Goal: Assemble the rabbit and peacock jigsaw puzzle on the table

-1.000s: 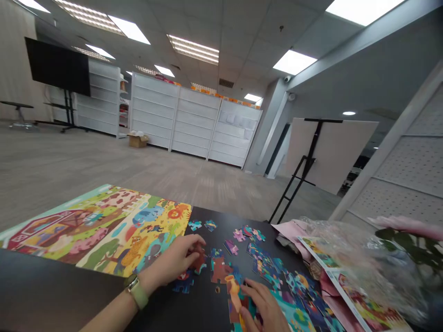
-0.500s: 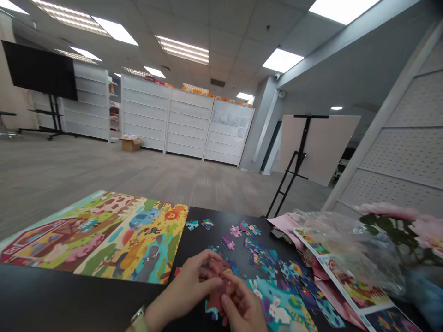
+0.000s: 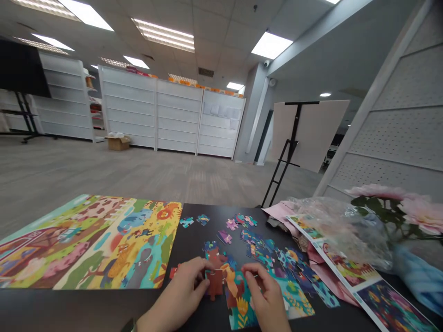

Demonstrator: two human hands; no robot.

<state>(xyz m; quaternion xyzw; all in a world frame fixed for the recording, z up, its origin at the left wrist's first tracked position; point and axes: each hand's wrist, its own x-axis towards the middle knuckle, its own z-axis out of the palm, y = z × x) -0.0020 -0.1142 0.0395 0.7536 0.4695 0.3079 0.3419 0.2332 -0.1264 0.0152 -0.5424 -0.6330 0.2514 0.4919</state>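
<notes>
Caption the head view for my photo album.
Left hand holding a brown puzzle piece, right hand near joined pieces, black table below.

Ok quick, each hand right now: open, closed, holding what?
Left hand: closed on a brown jigsaw piece.
Right hand: half-curled, can't tell if holding anything.

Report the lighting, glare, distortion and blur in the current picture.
Head view: ceiling lights blown out white; head view: pale glints on the plastic; head view: pegboard leaning, perhaps from lens distortion or camera tilt; head view: flowers soft, brown piece at the left hand clearer.
</notes>
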